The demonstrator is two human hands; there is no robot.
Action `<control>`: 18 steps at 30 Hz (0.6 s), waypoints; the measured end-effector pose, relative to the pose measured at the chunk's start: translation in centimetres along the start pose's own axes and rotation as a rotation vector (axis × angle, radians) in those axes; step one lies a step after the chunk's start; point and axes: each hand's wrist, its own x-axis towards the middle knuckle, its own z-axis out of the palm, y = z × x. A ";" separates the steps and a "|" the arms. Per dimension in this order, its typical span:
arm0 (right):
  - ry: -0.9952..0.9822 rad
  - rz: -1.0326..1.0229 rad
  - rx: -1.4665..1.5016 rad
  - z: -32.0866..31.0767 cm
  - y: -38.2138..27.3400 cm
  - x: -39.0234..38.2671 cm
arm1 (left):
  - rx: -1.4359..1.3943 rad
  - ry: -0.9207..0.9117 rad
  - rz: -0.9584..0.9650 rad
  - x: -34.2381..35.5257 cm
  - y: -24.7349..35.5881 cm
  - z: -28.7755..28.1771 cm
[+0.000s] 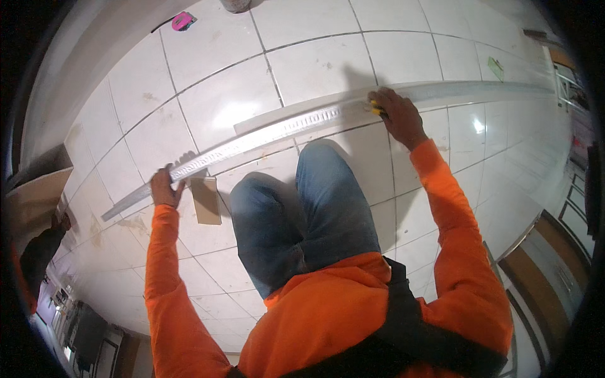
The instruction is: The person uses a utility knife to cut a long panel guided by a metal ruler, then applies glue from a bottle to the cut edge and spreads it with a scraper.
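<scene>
Long metal strip [271, 133] is being held across tiled floor [328, 69], near left to far right. Left part is being gripped by left hand [166, 187], fingers curled over. Small yellow tool [377, 108] is being clasped in closed right hand [398, 116], at the strip, right of centre. Brown board [205, 200] is lying just right of left hand, pink tape measure [183, 21] far left.

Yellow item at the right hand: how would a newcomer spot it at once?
Find the long silvery strip stretching across the white tiled floor. Follow it rightward to the right hand; the small yellow item, partly covered, shows at its fingers. Its yellow colour separates it from the silvery strip and orange sleeve.
</scene>
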 end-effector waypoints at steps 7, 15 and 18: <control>0.037 0.109 0.023 2.8 2.2 -5.5 | -0.107 -0.037 0.064 -2.9 5.3 4.7; -0.024 0.265 0.128 5.2 7.6 -4.3 | -0.147 0.047 0.126 2.2 9.4 3.9; -0.017 0.194 0.134 6.2 9.8 -4.2 | -0.118 0.034 0.103 4.2 11.3 3.9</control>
